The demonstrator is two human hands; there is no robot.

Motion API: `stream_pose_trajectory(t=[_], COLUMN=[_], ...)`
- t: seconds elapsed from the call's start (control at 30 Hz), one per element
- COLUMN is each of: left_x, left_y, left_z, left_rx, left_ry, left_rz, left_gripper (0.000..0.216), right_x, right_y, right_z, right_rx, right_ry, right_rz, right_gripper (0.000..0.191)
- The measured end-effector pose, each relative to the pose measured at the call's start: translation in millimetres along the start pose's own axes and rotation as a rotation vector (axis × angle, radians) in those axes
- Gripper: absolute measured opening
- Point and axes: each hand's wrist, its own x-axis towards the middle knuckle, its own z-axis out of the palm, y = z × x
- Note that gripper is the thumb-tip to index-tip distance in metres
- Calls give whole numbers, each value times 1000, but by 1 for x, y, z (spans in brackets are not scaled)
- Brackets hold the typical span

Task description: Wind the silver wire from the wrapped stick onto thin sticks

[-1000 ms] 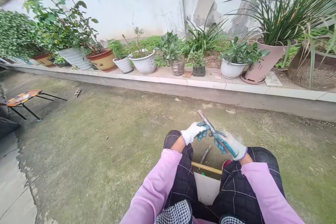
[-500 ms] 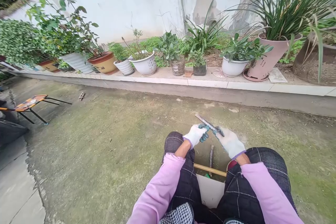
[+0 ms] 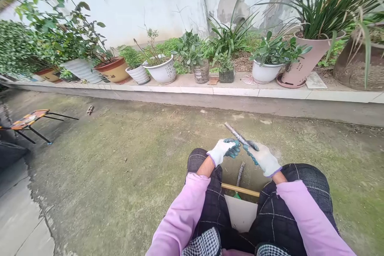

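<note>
I sit with my knees apart, wearing white gloves with green palms and pink sleeves. My right hand [image 3: 263, 157] is closed round a short grey stick [image 3: 236, 133] that points up and to the left. My left hand [image 3: 223, 151] sits just left of it, fingers curled at the stick's lower part, touching it. Both hands hover above the ground in front of my knees. Between my legs lie another stick [image 3: 239, 174], a wooden handle [image 3: 240, 190] crossing from knee to knee, and a white board [image 3: 241, 215].
A raised concrete ledge [image 3: 234, 92] runs across the back with several potted plants, among them a white pot [image 3: 163, 72] and a tall pink pot [image 3: 303, 64]. A small folding stool [image 3: 28, 120] stands at the left. Mossy concrete ground [image 3: 120, 160] spreads in front.
The stick tipped flatter half a second ago and now points up-left again. Both hands stay together on it, and the view shifted slightly.
</note>
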Motion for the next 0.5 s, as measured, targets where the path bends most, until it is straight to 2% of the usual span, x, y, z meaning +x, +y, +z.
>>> stream_pose_trajectory(t=[0.1, 0.2, 0.27, 0.37, 0.43, 0.5], left_x=[4, 7, 9, 14, 17, 19], left_y=[-5, -12, -16, -21, -23, -22], left_z=[3, 4, 4, 2, -1, -6], left_rx=[37, 88, 116, 128, 171, 242], left_ry=[-20, -159, -213, -185, -162, -154], left_rz=[5, 35, 54, 84, 145, 235], left_gripper=[19, 6, 14, 19, 15, 16], right_x=[5, 8, 6, -3, -11, -19], right_y=[-5, -7, -6, -8, -12, -17], right_z=[-2, -3, -4, -12, -20, -27], right_rx=[-45, -29, -2, 124, 274, 372], right_ry=[58, 82, 67, -5, -92, -217], right_rz=[-6, -1, 13, 27, 12, -8], right_gripper=[20, 9, 18, 49, 65, 70])
